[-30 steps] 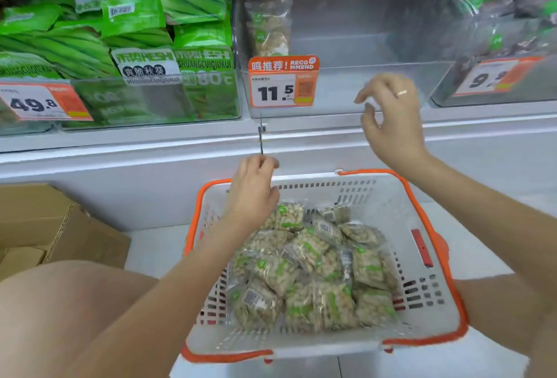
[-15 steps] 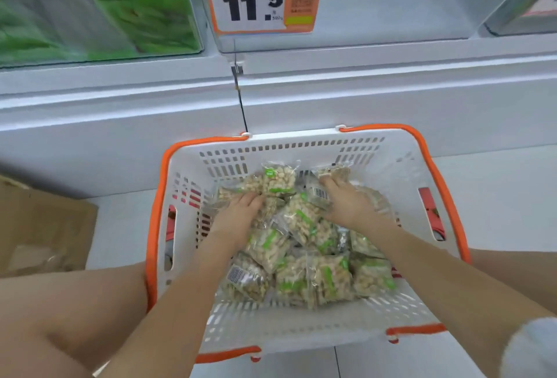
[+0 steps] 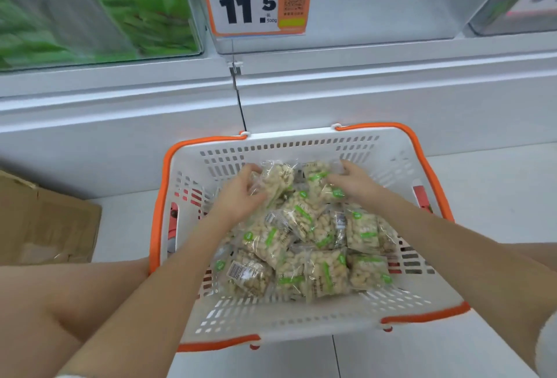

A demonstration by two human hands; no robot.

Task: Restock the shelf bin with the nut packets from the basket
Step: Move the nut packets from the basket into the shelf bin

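A white basket with an orange rim (image 3: pixel 316 314) sits on the floor in front of me, holding several clear nut packets (image 3: pixel 304 245) with green labels. My left hand (image 3: pixel 238 194) grips one packet (image 3: pixel 275 180) at the far end of the pile, its fingers curled round the packet's edge. My right hand (image 3: pixel 354 180) grips another packet (image 3: pixel 321 182) beside it. Above stands the clear shelf bin (image 3: pixel 376 16), with an orange 11.5 price tag (image 3: pixel 256 1) on its front; only its lower part shows.
A clear bin of green packets (image 3: pixel 99 13) stands to the left of the shelf bin, another clear bin (image 3: pixel 518 1) to the right. The white shelf ledge (image 3: pixel 301 76) runs above the basket. A brown cardboard box (image 3: pixel 45 221) lies on the floor at left.
My right hand came down from the shelf into the basket. Both hands moved to the far end of the pile and closed on packets. The view tilted down.
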